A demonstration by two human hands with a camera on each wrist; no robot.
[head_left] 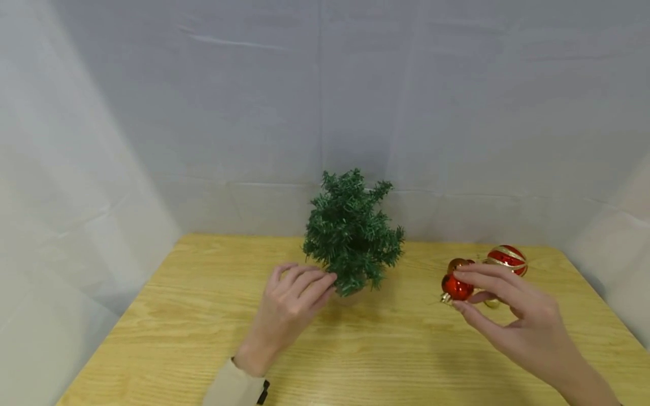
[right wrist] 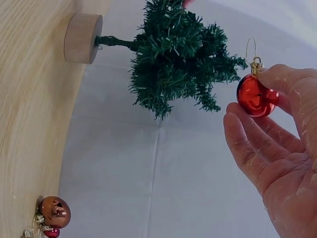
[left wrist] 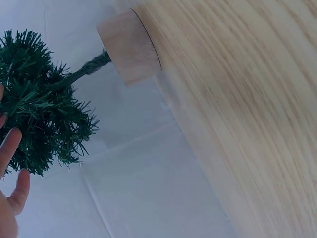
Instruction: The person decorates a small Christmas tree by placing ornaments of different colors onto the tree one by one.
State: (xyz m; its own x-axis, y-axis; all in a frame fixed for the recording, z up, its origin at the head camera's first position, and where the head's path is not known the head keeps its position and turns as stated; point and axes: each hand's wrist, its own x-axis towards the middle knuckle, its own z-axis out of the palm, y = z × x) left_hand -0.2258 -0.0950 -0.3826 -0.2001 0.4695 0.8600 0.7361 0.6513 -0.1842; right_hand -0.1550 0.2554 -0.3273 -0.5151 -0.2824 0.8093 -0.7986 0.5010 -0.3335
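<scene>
Fingers and thumb of the right hand pinch a bauble right of the tree; left hand relaxed, fingertips against the tree's left side; bauble's shiny red, gold-capped, wire-looped

There are one green tree, two hands, one surface and at least five baubles (some of them partly hidden).

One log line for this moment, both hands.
left hand: at tree branches | right hand: pinching red ball | striped ball, brown ball: on table | tree: upright
</scene>
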